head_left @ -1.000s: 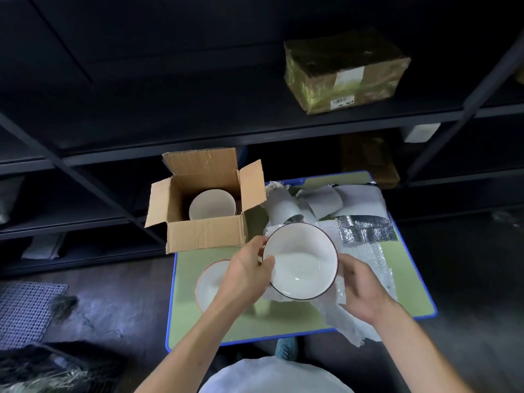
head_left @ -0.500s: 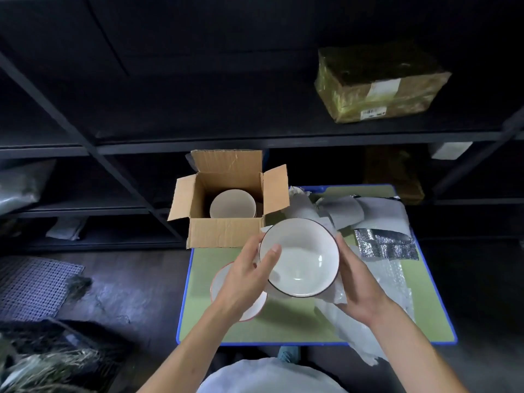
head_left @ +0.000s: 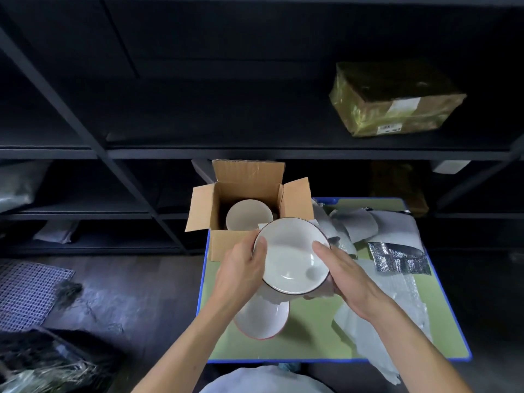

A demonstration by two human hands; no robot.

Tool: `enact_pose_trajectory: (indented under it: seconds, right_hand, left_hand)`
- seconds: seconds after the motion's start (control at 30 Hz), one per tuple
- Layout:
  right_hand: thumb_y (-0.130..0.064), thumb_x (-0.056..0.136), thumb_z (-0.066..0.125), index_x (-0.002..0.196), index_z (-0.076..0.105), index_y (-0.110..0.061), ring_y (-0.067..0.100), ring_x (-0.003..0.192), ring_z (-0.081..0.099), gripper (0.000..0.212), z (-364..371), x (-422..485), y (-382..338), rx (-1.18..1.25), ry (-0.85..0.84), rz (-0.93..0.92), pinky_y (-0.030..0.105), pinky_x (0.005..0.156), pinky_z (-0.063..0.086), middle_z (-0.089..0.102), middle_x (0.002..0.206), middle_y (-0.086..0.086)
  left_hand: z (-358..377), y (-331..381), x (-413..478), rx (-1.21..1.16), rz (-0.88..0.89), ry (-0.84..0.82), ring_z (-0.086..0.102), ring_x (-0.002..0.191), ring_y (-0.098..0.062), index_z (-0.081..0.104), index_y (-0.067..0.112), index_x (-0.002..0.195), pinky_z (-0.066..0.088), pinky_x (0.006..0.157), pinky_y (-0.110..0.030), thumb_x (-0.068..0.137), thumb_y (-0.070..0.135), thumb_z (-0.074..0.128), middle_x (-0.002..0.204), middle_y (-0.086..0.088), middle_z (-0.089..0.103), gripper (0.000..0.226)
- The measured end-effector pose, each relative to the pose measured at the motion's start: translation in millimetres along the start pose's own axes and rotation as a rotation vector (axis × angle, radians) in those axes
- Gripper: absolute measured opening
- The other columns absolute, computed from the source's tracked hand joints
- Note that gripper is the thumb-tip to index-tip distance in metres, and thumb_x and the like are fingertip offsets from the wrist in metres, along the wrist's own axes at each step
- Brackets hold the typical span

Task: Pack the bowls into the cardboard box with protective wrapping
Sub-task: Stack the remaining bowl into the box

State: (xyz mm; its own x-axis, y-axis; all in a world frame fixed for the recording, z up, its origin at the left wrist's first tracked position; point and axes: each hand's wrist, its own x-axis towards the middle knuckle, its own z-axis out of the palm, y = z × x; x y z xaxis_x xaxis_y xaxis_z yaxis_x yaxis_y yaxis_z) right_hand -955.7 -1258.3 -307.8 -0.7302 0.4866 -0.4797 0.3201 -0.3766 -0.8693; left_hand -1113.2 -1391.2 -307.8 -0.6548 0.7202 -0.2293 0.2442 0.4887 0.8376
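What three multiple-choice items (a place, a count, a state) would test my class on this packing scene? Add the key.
1. Where is the red-rimmed bowl? A in a drawer; B on the table; C on a chair.
2. How many bowls show? A one; B three; C six.
3. The cardboard box is: A open; B taped shut; C flattened.
Key: B, it lies on the green top; B, the held bowl between left hand and right hand, the boxed bowl, the red-rimmed one; A, its flaps stand apart.
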Motion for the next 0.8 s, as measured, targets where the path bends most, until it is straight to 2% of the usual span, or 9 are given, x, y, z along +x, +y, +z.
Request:
enact_pose_trajectory:
  seconds: [0.07, 0.17, 0.23, 0.3, 0.4, 0.5, 0.57, 0.7, 0.8]
  right_hand:
    - [-0.06, 0.085, 0.055, 0.114, 0.067, -0.037, 0.034, 0.084, 0.074, 0.039, 9, 6, -7, -0.089, 0.084, -0.022, 0.064, 0.087, 0.054, 0.071, 0.112, 0.003]
    - [-0.062, 0.083, 0.053, 0.102, 0.069, -0.041, 0.019, 0.09, 0.073, 0.032, 21, 16, -13, -0.247, 0.196, -0.053, 0.051, 0.091, 0.055, 0.073, 0.097, -0.01]
    - [-0.052, 0.093, 0.053, 0.087, 0.068, -0.043, 0.008, 0.079, 0.07, 0.018, 29, 24, -14, -0.346, 0.258, -0.077, 0.043, 0.082, 0.057, 0.069, 0.08, -0.015]
    - [-0.043, 0.099, 0.053, 0.069, 0.063, -0.047, 0.001, 0.06, 0.064, 0.031, 40, 29, -18, -0.409, 0.303, -0.096, 0.031, 0.068, 0.056, 0.06, 0.063, -0.02]
    - [-0.043, 0.099, 0.053, 0.059, 0.058, -0.043, -0.002, 0.054, 0.058, 0.04, 52, 40, -21, -0.456, 0.348, -0.087, 0.017, 0.056, 0.053, 0.053, 0.057, -0.019]
    - [-0.05, 0.094, 0.051, 0.077, 0.055, -0.016, 0.01, 0.067, 0.063, 0.038, 56, 51, -25, -0.485, 0.347, -0.012, 0.042, 0.076, 0.06, 0.054, 0.071, -0.004]
    - [-0.049, 0.086, 0.047, 0.086, 0.045, -0.005, 0.02, 0.077, 0.057, 0.044, 57, 59, -31, -0.49, 0.333, 0.043, 0.057, 0.091, 0.052, 0.051, 0.08, 0.004]
    - [-0.033, 0.086, 0.041, 0.1, 0.055, -0.009, 0.04, 0.099, 0.061, 0.03, 59, 86, -48, -0.577, 0.319, 0.05, 0.063, 0.09, 0.052, 0.062, 0.103, 0.02]
    - [-0.018, 0.093, 0.038, 0.115, 0.056, -0.023, 0.031, 0.102, 0.062, 0.028, 62, 114, -59, -0.651, 0.291, 0.014, 0.056, 0.086, 0.057, 0.062, 0.109, 0.006]
  left_hand:
    - [-10, 0, 6, 0.001, 0.022, 0.004, 0.055, 0.082, 0.009, 0.046, 0.054, 0.115, 0.046, 0.065, -0.028, 0.102, 0.041, 0.034, 0.085, 0.023, 0.063, 0.022]
    - [-25, -3, 18, -0.026, 0.033, 0.053, 0.057, 0.07, 0.005, 0.03, 0.053, 0.127, 0.039, 0.056, -0.025, 0.1, 0.042, 0.04, 0.071, 0.021, 0.061, 0.031]
    - [-36, -7, 25, -0.015, 0.014, 0.049, 0.056, 0.075, 0.01, 0.034, 0.051, 0.12, 0.035, 0.056, -0.021, 0.099, 0.046, 0.042, 0.077, 0.029, 0.063, 0.024]
    - [-47, -12, 33, 0.027, 0.019, 0.03, 0.056, 0.08, 0.008, 0.046, 0.049, 0.103, 0.036, 0.058, -0.022, 0.099, 0.048, 0.04, 0.088, 0.028, 0.063, 0.008]
    - [-59, -19, 43, 0.028, 0.06, 0.011, 0.055, 0.079, 0.003, 0.055, 0.046, 0.093, 0.037, 0.059, -0.024, 0.098, 0.049, 0.039, 0.084, 0.027, 0.061, 0.017]
    - [-66, -25, 57, 0.032, 0.063, -0.051, 0.053, 0.071, -0.003, 0.054, 0.047, 0.087, 0.036, 0.056, -0.025, 0.097, 0.05, 0.036, 0.075, 0.025, 0.057, 0.021]
    - [-70, -29, 68, -0.006, 0.032, -0.104, 0.057, 0.08, 0.0, 0.058, 0.049, 0.102, 0.04, 0.061, -0.024, 0.097, 0.047, 0.033, 0.081, 0.026, 0.061, 0.026]
    - [-75, -31, 96, -0.016, 0.008, -0.135, 0.053, 0.09, 0.012, 0.054, 0.04, 0.127, 0.04, 0.065, -0.013, 0.101, 0.036, 0.031, 0.097, 0.032, 0.058, 0.035]
    - [-75, -30, 121, 0.032, -0.009, -0.11, 0.057, 0.082, -0.001, 0.057, 0.026, 0.12, 0.046, 0.061, -0.02, 0.1, 0.027, 0.031, 0.09, 0.021, 0.058, 0.033]
